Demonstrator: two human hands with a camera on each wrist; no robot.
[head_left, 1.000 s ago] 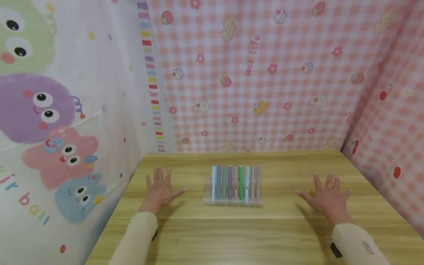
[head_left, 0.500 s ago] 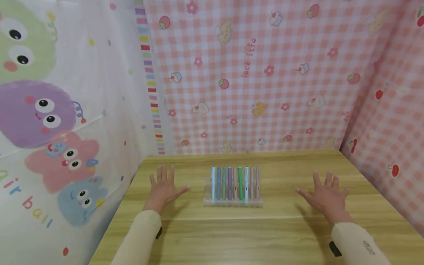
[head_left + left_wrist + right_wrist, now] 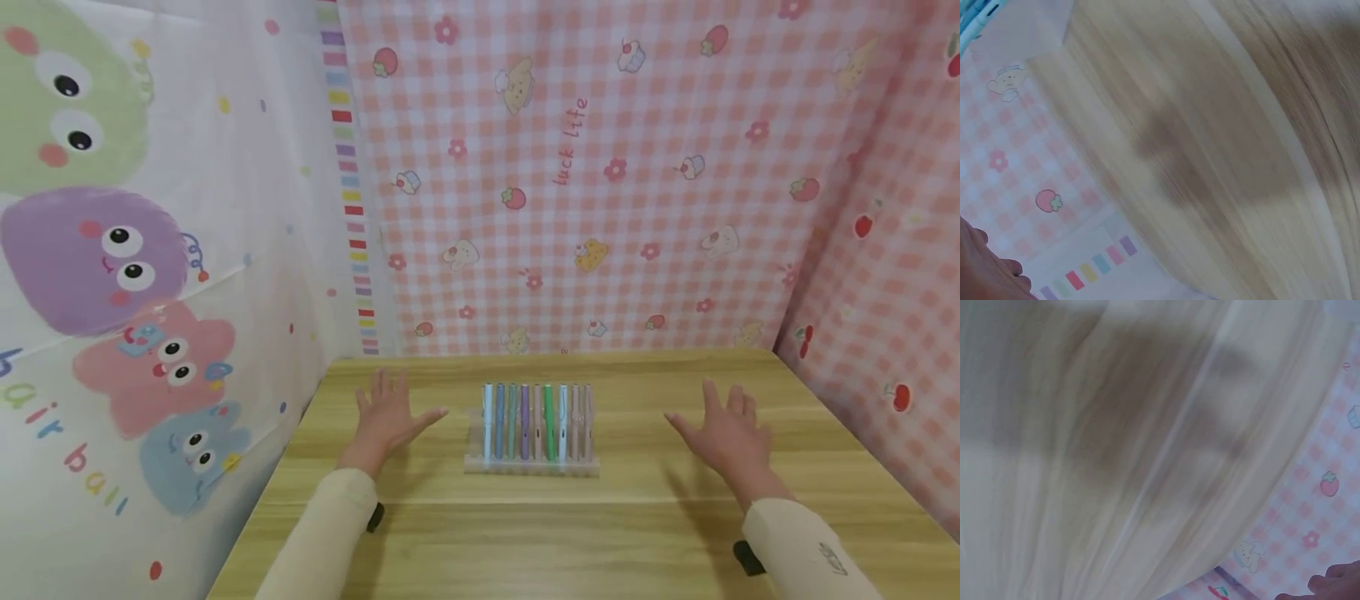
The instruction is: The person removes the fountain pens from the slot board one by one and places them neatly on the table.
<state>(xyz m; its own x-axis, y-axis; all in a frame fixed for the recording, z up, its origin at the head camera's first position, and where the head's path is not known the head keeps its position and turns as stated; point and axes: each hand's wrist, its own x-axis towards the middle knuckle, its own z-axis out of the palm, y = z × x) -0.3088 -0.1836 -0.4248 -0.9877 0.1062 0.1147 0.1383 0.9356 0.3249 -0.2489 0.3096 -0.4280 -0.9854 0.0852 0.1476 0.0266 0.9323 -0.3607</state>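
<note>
Several slim capped pens (image 3: 525, 421) in blue, teal, purple, green and brownish pink stand in a row in a clear plastic pen stand (image 3: 531, 467) at the middle of the table. To the left of the stand, my left hand (image 3: 386, 421) has its fingers spread and holds nothing, its thumb pointing toward the pens. My right hand (image 3: 727, 437) is off to the right, fingers also spread, farther from the stand. In the left wrist view light blue pens (image 3: 975, 22) show at the top corner. Only fingertips of the right hand (image 3: 1329, 586) appear in the right wrist view.
The wooden table (image 3: 525, 542) ends at a pink checked cloth (image 3: 570, 208) behind and another checked cloth (image 3: 885, 333) on the right. A white cartoon-print cloth (image 3: 247, 317) hangs along the left side. Both forearms carry dark wrist devices.
My left hand has moved right, nearer to the pen stand. The right hand has shifted slightly left and forward. The pens stay in place, and the head view has tilted a little.
</note>
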